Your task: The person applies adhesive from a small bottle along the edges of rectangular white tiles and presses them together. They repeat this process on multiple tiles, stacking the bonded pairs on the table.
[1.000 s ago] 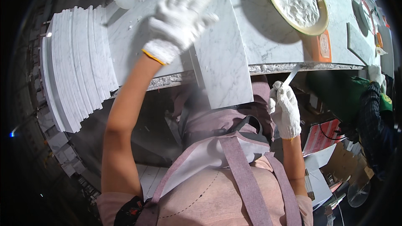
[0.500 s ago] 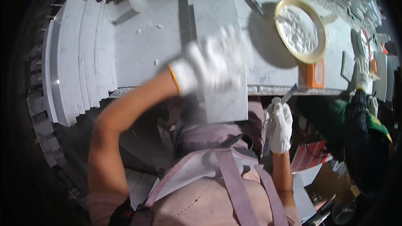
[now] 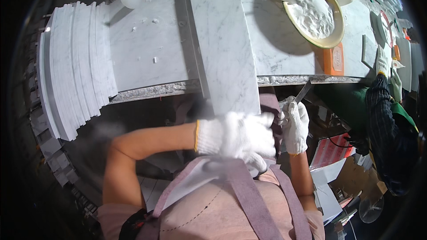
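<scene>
Marble slab [image 3: 224,49] lay overhanging the tabletop [image 3: 147,58] near edge. Left hand [image 3: 235,138] had withdrawn from its far surface to the near end, fingers curled, grip uncertain. Right hand [image 3: 296,126], just right, stayed clamped on a thin blade [image 3: 304,92].

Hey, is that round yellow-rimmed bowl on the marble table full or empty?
Partly full: white paste covers the inside of the bowl.

Light: bright overhead on my marble bench [image 3: 147,58].
Shadow: dark beneath its edge.
Blur: my left hand [image 3: 238,135] smeared.
Edges: fisheye-bent, black vignette.
</scene>
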`<state>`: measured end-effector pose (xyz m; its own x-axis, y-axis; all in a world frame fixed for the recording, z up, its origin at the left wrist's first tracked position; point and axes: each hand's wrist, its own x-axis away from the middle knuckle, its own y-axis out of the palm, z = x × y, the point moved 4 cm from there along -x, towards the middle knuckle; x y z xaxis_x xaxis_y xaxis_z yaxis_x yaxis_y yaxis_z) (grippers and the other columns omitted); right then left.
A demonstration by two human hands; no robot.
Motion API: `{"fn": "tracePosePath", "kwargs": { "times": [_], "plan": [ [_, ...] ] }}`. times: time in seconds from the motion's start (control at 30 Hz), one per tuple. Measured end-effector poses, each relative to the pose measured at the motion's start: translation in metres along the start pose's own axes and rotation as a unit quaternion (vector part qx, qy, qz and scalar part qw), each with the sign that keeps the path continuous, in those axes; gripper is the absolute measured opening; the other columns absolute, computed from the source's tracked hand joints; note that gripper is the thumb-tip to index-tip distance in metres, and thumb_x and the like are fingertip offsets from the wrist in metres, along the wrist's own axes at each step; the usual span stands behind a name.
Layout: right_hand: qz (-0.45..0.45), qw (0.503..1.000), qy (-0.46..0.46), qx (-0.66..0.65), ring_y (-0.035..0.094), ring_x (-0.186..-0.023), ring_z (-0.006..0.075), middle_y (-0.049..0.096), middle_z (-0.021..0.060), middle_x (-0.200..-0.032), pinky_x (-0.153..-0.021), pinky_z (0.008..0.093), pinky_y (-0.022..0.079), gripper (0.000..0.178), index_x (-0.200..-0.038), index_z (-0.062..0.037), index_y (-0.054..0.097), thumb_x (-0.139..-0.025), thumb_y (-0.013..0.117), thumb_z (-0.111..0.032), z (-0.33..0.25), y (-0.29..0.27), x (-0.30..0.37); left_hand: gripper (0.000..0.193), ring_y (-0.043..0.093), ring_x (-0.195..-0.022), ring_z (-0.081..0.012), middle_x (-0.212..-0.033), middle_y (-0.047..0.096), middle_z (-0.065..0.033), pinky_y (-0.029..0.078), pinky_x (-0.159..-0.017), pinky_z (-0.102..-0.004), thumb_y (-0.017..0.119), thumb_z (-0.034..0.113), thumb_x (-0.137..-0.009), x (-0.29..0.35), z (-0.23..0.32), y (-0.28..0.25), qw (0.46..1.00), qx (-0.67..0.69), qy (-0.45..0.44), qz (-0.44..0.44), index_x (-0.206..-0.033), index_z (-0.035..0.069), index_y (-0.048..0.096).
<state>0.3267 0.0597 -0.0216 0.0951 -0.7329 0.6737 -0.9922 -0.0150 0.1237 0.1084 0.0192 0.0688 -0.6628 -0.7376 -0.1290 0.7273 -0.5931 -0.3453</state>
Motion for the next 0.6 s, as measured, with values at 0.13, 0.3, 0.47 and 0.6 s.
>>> {"fn": "tracePosePath", "kwargs": {
  "times": [0.13,0.3,0.47,0.6],
  "plan": [
    [-0.016,0.999,-0.027,0.012,0.054,-0.071,0.0048,0.062,-0.0028,-0.091,-0.058,0.0191,0.043,0.026,-0.122,-0.0056,0.064,-0.106,0.067,-0.026,-0.009,0.013,-0.004,0.051,0.055,-0.133,-0.0299,-0.134,0.066,-0.0048,0.042,-0.116,-0.0424,0.059,0.056,-0.093,0.016,-0.001,-0.021,0.956,-0.255,-0.028,0.143,-0.126,0.019,0.071],
    [-0.040,0.998,-0.050,-0.024,0.055,-0.067,0.0066,0.063,0.0000,-0.090,-0.053,0.0202,0.045,0.027,-0.123,-0.0038,0.064,-0.106,0.066,-0.024,-0.013,0.024,-0.006,0.054,0.048,-0.146,-0.0300,-0.153,0.058,-0.0063,0.030,-0.125,-0.0512,0.053,0.056,-0.103,0.045,-0.061,-0.131,0.749,-0.608,-0.194,0.180,-0.140,0.018,0.066],
    [-0.020,0.999,-0.046,0.004,0.054,-0.066,0.0061,0.063,0.0011,-0.091,-0.054,0.0207,0.045,0.029,-0.123,-0.0026,0.063,-0.105,0.068,-0.025,-0.004,0.023,-0.006,0.051,0.051,-0.144,-0.0327,-0.144,0.064,-0.0121,0.032,-0.123,-0.0556,0.054,0.050,-0.105,0.088,-0.058,-0.144,0.771,-0.531,-0.169,0.308,-0.137,0.012,0.068],
    [-0.006,0.998,-0.064,0.004,0.055,-0.067,0.0058,0.063,0.0001,-0.089,-0.054,0.0199,0.044,0.028,-0.123,-0.0026,0.065,-0.105,0.067,-0.024,-0.007,0.028,-0.004,0.045,0.055,-0.140,-0.0335,-0.142,0.065,-0.0105,0.034,-0.123,-0.0551,0.057,0.046,-0.105,0.083,-0.041,-0.102,0.805,-0.507,-0.116,0.286,-0.131,0.012,0.072]
  ]
}}
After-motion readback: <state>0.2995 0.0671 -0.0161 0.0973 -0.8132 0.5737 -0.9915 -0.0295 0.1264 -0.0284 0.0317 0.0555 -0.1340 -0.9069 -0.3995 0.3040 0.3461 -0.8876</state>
